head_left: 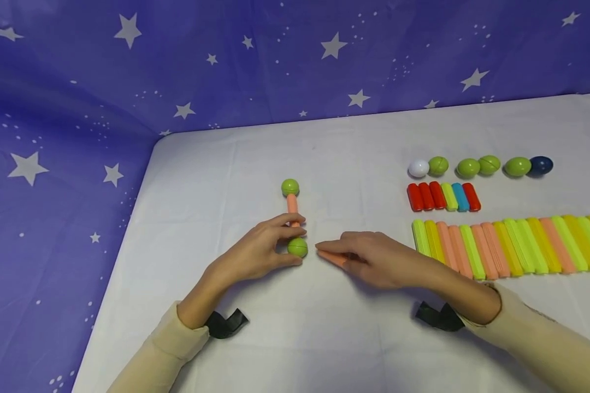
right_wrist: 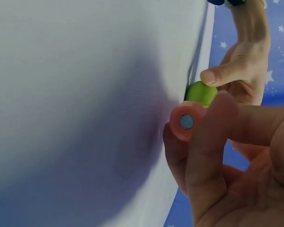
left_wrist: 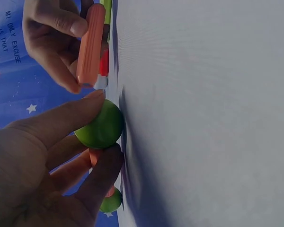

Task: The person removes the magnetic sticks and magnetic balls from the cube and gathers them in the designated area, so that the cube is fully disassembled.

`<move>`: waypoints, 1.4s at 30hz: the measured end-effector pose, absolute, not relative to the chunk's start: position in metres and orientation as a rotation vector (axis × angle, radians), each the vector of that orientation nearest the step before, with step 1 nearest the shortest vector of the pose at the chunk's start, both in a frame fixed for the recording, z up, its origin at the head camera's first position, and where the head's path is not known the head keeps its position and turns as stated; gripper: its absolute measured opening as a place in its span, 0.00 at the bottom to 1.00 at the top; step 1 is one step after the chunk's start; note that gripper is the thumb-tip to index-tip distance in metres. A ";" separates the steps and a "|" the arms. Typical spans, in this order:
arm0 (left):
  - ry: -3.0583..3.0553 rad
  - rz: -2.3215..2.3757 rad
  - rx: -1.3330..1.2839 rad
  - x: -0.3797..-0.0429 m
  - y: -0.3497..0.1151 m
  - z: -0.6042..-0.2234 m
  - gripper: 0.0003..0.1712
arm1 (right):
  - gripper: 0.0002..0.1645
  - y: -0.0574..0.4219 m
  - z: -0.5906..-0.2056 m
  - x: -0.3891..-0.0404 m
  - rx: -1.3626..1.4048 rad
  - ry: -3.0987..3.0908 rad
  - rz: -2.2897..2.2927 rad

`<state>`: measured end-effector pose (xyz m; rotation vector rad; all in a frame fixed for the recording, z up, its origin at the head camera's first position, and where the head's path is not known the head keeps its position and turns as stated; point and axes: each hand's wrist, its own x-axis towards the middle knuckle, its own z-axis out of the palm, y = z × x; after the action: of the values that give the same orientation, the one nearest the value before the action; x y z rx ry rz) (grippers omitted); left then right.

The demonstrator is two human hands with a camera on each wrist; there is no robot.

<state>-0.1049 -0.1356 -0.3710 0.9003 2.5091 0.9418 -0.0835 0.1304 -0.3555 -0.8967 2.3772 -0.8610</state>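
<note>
My left hand (head_left: 255, 248) holds a green ball (head_left: 297, 248) between thumb and fingers, low over the white tabletop. From that ball a salmon-coloured ridged rod (head_left: 292, 204) runs away from me to a second green ball (head_left: 290, 187); the fingers cover part of the rod. To the right, my right hand (head_left: 378, 259) pinches another salmon rod (left_wrist: 91, 45), its tip pointing toward the near ball with a small gap between them. A round grey metal disc (right_wrist: 186, 122) sits in the end of this rod, in the right wrist view.
On the right of the white table (head_left: 255, 355) lies a long row of yellow, lime and salmon rods (head_left: 496, 248). Behind it are several short coloured rods (head_left: 442, 196), then green, white and dark blue balls (head_left: 516, 166). A starry purple cloth (head_left: 275, 65) borders the back and left.
</note>
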 end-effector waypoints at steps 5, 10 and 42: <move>2.498 0.957 0.890 -0.105 -0.134 -0.372 0.27 | 0.31 0.154 -0.353 -0.080 -0.739 2.392 -0.948; 2.503 0.959 0.892 -0.104 -0.134 -0.373 0.27 | 0.30 0.177 -0.351 -0.077 -0.651 2.425 -0.995; 2.523 0.934 0.890 -0.105 -0.135 -0.372 0.27 | 0.18 0.210 -0.348 -0.070 -0.648 2.716 -0.901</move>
<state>-0.1050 -0.1350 -0.3720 0.8896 2.5228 0.9336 -0.0698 0.2104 -0.3476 -0.6479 2.7159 -0.9012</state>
